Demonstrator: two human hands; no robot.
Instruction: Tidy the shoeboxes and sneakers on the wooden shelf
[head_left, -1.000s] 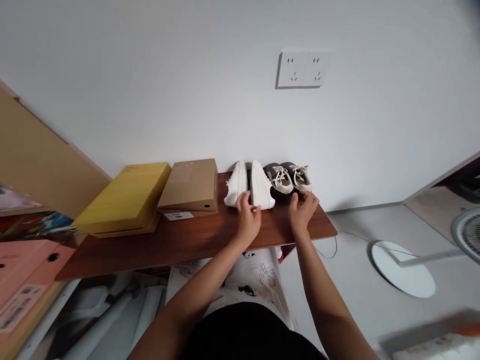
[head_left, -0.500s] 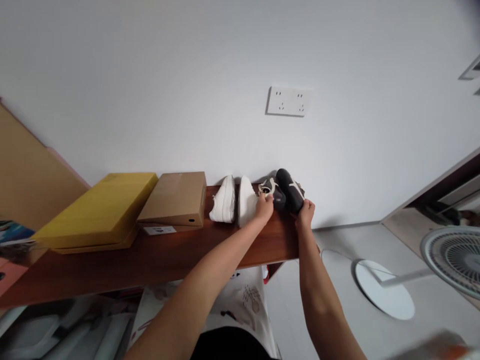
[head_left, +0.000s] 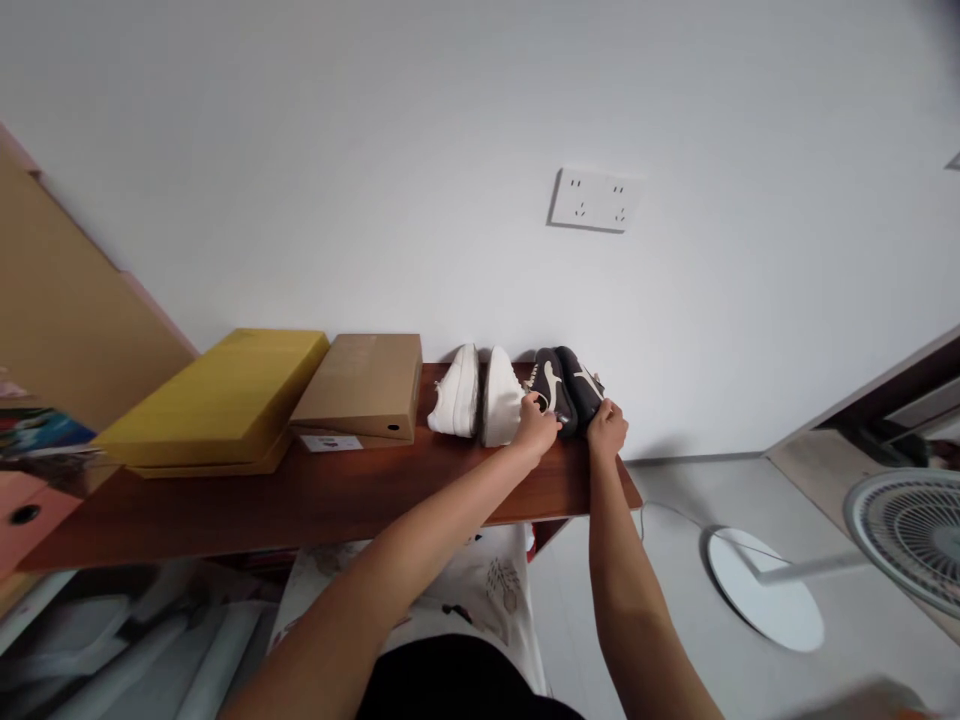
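You've got both black leather shoes with cream side stripes [head_left: 567, 390] at the right end of the reddish-brown wooden shelf [head_left: 352, 500], side by side. Left hand [head_left: 538, 426] looks clamped on the left one's near end, right hand [head_left: 608, 428] on the right one's. Neither released yet. White low-top shoes [head_left: 458, 392] look done: paired, hands-free, just left. Cardboard box [head_left: 367, 380] has a white label [head_left: 331, 443], too small to read. No brand legible.

1. The left dark shoe [head_left: 564, 402], with pale laces and a cream side stripe, tilted sideways near the end of the brown shelf [head_left: 352, 500].
2. The right dark shoe [head_left: 579, 402], similarly striped, tilted close beside it.
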